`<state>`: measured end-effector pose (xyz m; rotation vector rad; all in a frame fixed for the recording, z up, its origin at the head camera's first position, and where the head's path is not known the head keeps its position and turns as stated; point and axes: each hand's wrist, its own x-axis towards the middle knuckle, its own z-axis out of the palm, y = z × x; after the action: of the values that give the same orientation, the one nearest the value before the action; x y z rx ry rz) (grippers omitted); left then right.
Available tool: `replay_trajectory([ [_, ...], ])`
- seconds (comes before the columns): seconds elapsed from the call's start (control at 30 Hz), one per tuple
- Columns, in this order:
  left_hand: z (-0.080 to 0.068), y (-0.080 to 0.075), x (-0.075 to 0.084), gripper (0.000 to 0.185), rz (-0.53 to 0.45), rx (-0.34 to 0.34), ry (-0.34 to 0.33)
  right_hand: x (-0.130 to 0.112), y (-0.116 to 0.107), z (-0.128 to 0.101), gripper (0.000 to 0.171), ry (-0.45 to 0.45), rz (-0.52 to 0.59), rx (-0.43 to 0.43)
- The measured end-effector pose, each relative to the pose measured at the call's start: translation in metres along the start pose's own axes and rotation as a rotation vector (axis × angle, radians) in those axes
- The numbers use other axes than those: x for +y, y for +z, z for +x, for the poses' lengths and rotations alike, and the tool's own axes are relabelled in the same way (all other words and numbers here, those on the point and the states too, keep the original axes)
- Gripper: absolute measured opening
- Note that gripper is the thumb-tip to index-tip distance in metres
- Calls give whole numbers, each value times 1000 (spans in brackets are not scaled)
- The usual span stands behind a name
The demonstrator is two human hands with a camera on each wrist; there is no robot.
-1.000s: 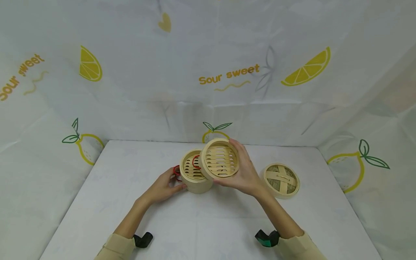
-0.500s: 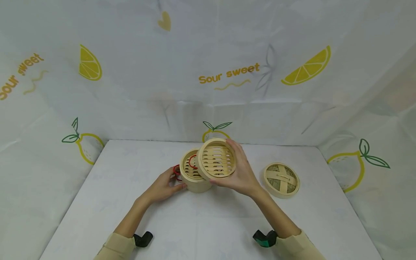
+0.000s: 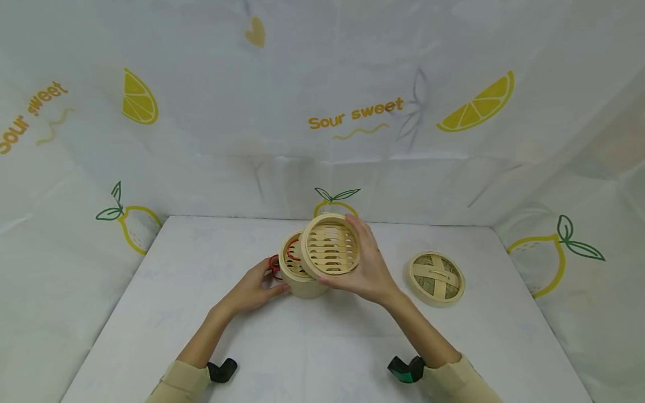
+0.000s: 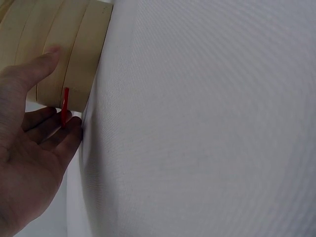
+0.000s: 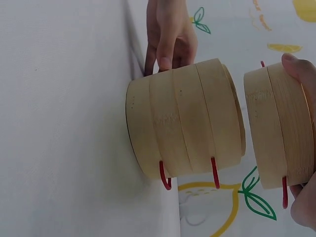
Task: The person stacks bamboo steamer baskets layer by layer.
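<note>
Head view. Right hand grips an upper steamer tier, fingers curled round its far rim and thumb at the near side. Tier is tilted, slatted floor facing the camera, held above and partly in front of the lower steamer basket. That basket stands on the white table. Left hand rests against its left wall, thumb on the wood; its fingers are behind the basket and cannot be made out. A red band shows at the basket's left side, half hidden by the hand; another red loop inside the basket is mostly covered by the tilted tier. Woven lid lies flat, well apart to the right. Dark wrist mounts at both cuffs, bottom edge.

Left wrist view. Left hand fills the lower left, cut off by the frame. Thumb pressed on the lower steamer basket's wall, fingers loosely extended beside it, holding nothing. A short piece of red band between fingers and wood. Basket top out of frame.

Right wrist view. Lower steamer basket whole; left hand's fingertips touch its far wall. Upper steamer tier is apart from it, a clear gap between. Right hand cropped: only fingertips at the frame's right edge, clasping the tier.
</note>
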<state>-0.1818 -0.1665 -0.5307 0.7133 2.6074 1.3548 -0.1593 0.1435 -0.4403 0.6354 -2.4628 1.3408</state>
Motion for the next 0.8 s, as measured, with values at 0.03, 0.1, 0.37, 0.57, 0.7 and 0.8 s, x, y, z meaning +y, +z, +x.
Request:
replay_trajectory([
  [0.03,0,0,0,73,-7,-1,-5,-1,1,0,137,-1,-1,0],
  [0.1,0,0,0,74,-17,-4,-17,-2,2,1,137,-2,0,-1],
  [0.37,0,1,0,74,-29,-3,-22,-4,7,4,138,-5,11,-2],
  [0.57,0,1,-1,74,-33,-7,-29,-4,10,5,138,-9,9,-1],
  [0.7,0,1,-1,74,-34,-9,-29,-3,13,5,137,-4,1,-3],
  [0.8,0,0,-1,73,-28,-9,-29,-3,15,5,137,4,-3,-7],
])
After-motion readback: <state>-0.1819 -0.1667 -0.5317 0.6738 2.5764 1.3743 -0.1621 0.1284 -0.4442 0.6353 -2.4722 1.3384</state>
